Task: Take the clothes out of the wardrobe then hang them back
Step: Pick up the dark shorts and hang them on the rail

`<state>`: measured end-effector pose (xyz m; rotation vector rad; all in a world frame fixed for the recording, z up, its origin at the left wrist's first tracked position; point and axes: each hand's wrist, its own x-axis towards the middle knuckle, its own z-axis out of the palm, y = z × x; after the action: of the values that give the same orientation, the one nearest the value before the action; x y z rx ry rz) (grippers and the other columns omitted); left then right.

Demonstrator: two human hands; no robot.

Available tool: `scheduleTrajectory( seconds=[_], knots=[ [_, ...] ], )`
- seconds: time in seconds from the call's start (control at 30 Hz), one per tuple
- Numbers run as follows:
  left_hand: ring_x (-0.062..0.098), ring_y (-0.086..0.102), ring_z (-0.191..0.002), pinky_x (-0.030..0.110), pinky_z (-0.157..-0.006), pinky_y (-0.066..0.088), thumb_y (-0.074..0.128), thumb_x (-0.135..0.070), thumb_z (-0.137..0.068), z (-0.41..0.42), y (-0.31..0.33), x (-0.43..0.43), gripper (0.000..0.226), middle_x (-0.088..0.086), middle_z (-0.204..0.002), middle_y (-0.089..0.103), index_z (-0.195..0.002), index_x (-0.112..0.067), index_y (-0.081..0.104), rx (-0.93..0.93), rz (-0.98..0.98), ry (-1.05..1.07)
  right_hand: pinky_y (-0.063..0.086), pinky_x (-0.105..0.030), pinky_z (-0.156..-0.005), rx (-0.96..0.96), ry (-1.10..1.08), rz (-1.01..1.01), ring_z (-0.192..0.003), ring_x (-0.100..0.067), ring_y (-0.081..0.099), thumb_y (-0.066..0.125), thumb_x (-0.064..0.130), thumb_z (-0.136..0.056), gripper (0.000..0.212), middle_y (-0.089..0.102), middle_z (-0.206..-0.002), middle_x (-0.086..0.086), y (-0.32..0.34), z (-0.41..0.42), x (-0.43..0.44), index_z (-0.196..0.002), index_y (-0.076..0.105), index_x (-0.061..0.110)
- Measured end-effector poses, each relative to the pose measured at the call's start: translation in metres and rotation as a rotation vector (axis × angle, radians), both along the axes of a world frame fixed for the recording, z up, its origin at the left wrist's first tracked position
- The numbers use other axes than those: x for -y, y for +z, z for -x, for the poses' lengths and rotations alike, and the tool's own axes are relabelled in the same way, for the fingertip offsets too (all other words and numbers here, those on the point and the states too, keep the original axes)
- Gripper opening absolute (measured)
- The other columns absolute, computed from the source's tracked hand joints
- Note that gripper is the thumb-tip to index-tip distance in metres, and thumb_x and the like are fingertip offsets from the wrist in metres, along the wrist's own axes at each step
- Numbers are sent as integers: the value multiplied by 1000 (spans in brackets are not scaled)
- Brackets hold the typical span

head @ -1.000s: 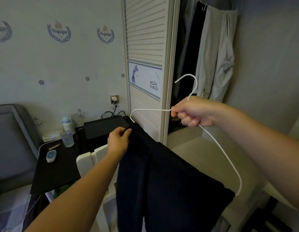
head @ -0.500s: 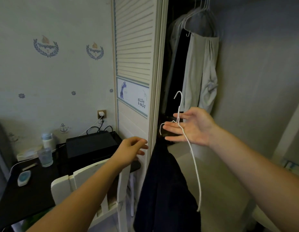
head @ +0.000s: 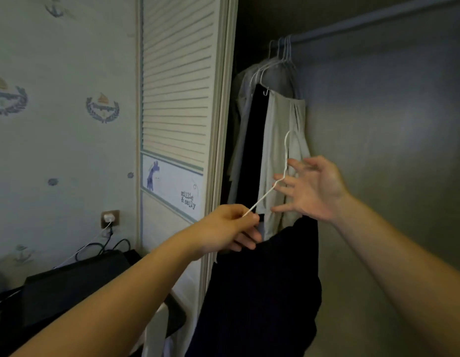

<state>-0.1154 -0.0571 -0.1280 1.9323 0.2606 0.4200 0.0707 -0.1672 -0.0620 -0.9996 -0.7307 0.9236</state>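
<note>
A dark navy garment (head: 262, 287) hangs from a thin white wire hanger (head: 265, 197) in front of the open wardrobe. My left hand (head: 229, 228) pinches the hanger's left shoulder wire. My right hand (head: 311, 188) is spread, fingers loosely bent, with the hanger's neck lying across its fingers just under the hook. Inside the wardrobe a rail (head: 378, 19) runs across the top. Several garments hang from it on wire hangers, among them a beige one (head: 283, 150) and a black one (head: 253, 150).
A louvred wardrobe door (head: 177, 112) stands to the left of the opening. A black desk (head: 69, 287) with cables and a wall socket (head: 110, 217) lies at the lower left, with a white chair back (head: 156, 328) beside it. The wardrobe's grey inner wall (head: 391, 150) fills the right.
My left hand has come up and taken hold of the hanger wire. The right hand has risen with the hanger towards the hanging clothes, and my view has tilted up so the rail shows.
</note>
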Motion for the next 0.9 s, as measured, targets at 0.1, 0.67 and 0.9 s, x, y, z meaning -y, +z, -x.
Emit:
scheduleTrajectory(
  seconds=[0.1, 0.67, 0.9],
  knots=[
    [19, 70, -77, 31, -71, 50, 43, -27, -105, -35, 29, -31, 24, 4, -82, 73, -91, -13, 57, 122, -68, 11, 14, -79, -102, 47, -85, -38, -143, -33, 29, 35, 42, -89, 66, 39, -147, -19, 32, -24, -13, -153, 23, 32],
    [26, 71, -63, 38, -60, 61, 39, -18, -104, -178, 219, -126, 27, 9, -60, 62, -88, -8, 58, 469, -369, 147, 22, -67, -110, 353, -475, -112, -139, -33, 36, 30, 44, -98, 57, 42, -149, -13, 204, -114, -75, -153, 24, 32],
    [19, 72, -65, 25, -55, 56, 40, -17, -105, -224, 277, -142, 22, 7, -66, 67, -94, -10, 58, 478, -474, 202, 22, -68, -109, 359, -411, -223, -142, -34, 30, 37, 49, -94, 64, 46, -144, -21, 270, -173, -106, -154, 24, 27]
  ],
)
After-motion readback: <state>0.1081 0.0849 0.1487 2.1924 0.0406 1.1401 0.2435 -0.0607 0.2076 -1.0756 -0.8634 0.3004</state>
